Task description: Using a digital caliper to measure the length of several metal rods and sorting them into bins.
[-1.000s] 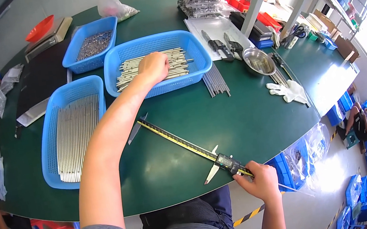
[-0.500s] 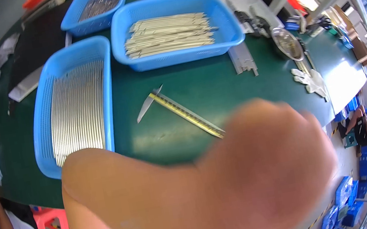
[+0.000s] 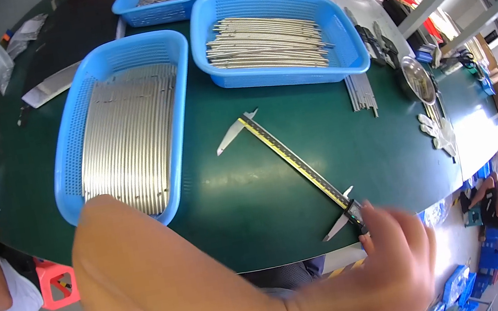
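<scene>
My left forearm crosses the lower part of the view, elbow beside the left basket. At the lower right, my left hand (image 3: pixel 388 257) is closed, its thumb and fingers around the slider end of a caliper (image 3: pixel 300 166). The hand is somewhat blurred. The caliper's jaws are spread far apart, its fixed jaw pointing away over the green table. My right hand does not show. A blue basket (image 3: pixel 183 87) on the left holds a layer of silvery metal rods (image 3: pixel 127 133). A second blue basket (image 3: pixel 289 79), farther back, holds more thin rods (image 3: pixel 266 44).
A third blue basket (image 3: pixel 162 13) with small metal pieces stands at the back. Toward the right lie grey strips (image 3: pixel 360 92), a metal bowl (image 3: pixel 417 80) and a white glove (image 3: pixel 440 135). A red stool (image 3: pixel 53 284) is at left. People sit on both sides.
My left hand has come down and away from the view's middle, uncovering the caliper's slider end. The whole scene has shifted a little to the right with my head.
</scene>
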A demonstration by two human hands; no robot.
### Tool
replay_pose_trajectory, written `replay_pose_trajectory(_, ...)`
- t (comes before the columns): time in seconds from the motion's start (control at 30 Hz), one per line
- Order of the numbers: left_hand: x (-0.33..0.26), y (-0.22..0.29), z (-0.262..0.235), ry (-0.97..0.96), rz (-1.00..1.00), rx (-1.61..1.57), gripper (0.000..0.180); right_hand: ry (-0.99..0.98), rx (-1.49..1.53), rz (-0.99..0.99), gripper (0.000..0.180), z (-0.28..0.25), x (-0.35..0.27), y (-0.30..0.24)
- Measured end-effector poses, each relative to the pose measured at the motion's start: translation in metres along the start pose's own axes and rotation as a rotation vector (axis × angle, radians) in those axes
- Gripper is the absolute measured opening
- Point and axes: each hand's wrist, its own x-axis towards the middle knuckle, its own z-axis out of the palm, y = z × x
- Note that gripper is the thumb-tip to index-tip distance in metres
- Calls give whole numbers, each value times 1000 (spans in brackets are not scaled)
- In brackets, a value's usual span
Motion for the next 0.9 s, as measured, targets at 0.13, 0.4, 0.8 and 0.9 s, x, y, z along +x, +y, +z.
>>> replay_pose_trajectory(0.13,-19,-103,54,124,-403,-124,9,-615,-86,227,31,-18,4,52)
replay_pose_trajectory(0.4,-111,-191,118,-329,-972,-138,22,-568,-37,119,32,-4,3,55)
replay_pose_trajectory(0.8,-109,-189,120,-210,-958,-366,25,-550,-51,107,33,-3,4,53)
replay_pose_trajectory(0.9,-111,-196,121,-154,-919,-393,25,-545,-43,107,33,-5,3,52)
